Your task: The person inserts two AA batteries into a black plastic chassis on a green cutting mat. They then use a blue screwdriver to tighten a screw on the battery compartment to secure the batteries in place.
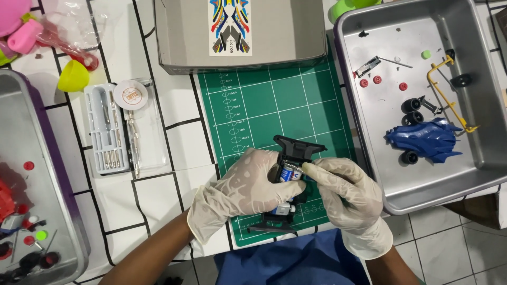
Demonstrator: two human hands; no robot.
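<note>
I have the black toy car chassis [291, 158] gripped in both gloved hands just above the green cutting mat [253, 105], near its front edge. It looks like thin moulded plastic — light and stiff, but I judge its bumper and clips would snap if twisted, so the side rails are the place to grip. My left hand [248, 182] wraps around its side, fingers closed on the body; my right hand [346, 187] pinches at the small battery [289, 173] seated in the middle, which looks smooth and slippery under latex. Farther right, a metal tray [475, 169] on the bench holds a blue car shell [425, 140] and loose wheels.
</note>
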